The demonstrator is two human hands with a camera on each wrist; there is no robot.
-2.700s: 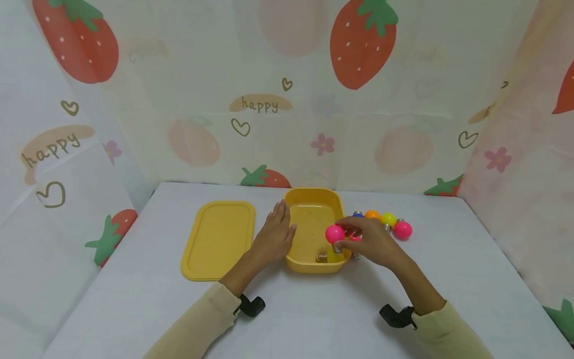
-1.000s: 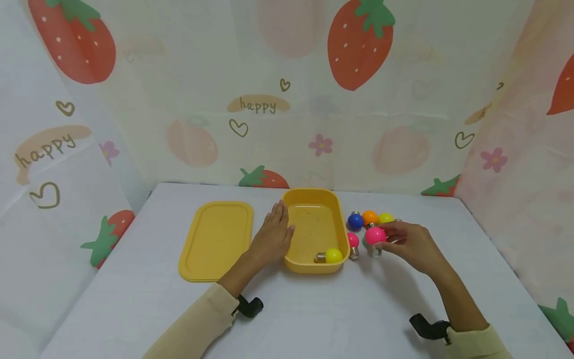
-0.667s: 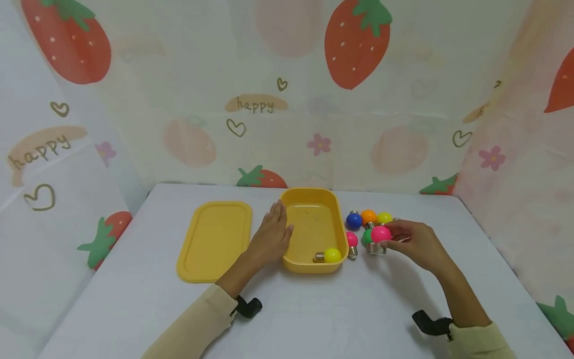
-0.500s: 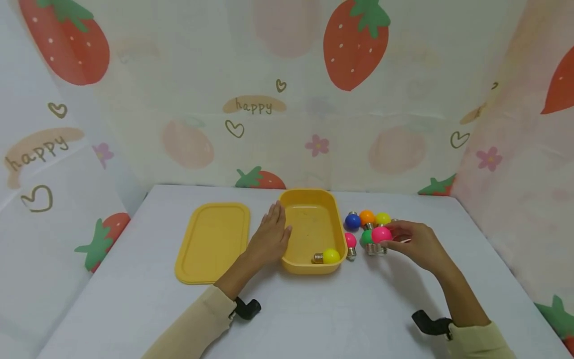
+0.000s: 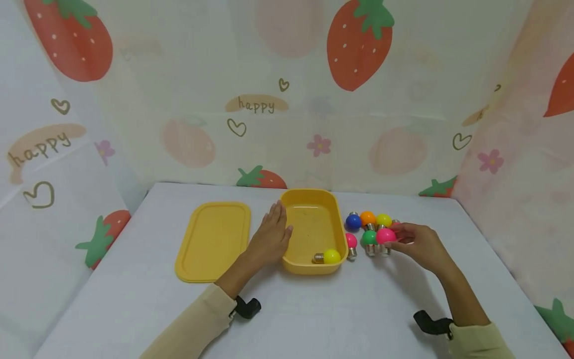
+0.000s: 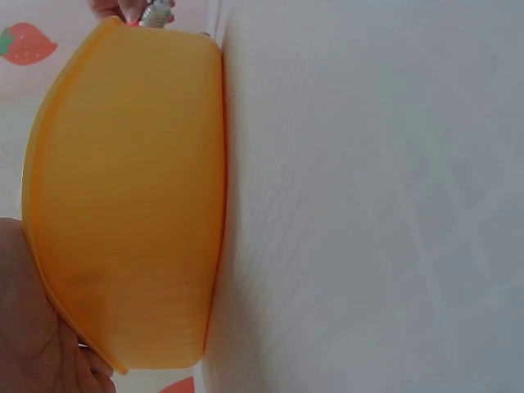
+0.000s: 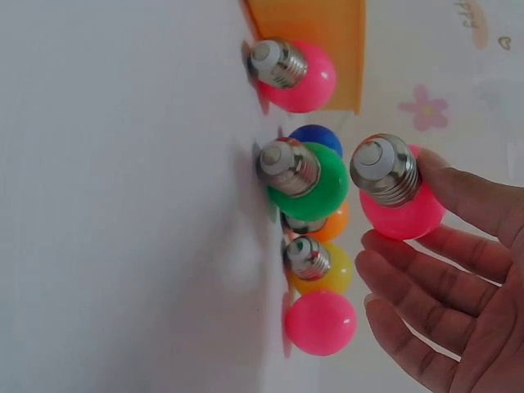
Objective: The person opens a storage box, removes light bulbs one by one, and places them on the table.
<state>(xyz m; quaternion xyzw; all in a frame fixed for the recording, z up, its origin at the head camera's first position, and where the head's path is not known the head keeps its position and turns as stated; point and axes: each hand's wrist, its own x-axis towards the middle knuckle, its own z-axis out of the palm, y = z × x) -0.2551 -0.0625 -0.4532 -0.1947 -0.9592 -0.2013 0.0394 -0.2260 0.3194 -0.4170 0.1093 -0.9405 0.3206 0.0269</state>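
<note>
My right hand [image 5: 421, 244] pinches a pink light bulb [image 5: 386, 236] by its round globe, metal base pointing down. The right wrist view shows this pink bulb [image 7: 401, 209] raised off the table, between thumb and fingers. Close beside it stands a green bulb [image 5: 369, 237]. My left hand [image 5: 269, 237] rests straight-fingered against the left side of a yellow plastic box [image 5: 309, 269]; the left wrist view has the palm [image 6: 29, 319] at the box rim. Inside the box a yellow bulb [image 5: 332, 256] lies on its side at the near right corner.
Blue [image 5: 353, 221], orange [image 5: 367, 218] and yellow bulbs [image 5: 383, 220] stand behind the green one. Another pink bulb [image 5: 351, 241] sits by the box's right wall. A further pink bulb [image 7: 321, 322] is partly hidden behind my right hand in the head view. A yellow lid [image 5: 213, 242] lies left.
My right hand has carried the pink bulb from over the box's right rim rightward to beside the green bulb, edging slightly further right lately. My left hand has stayed at the box.
</note>
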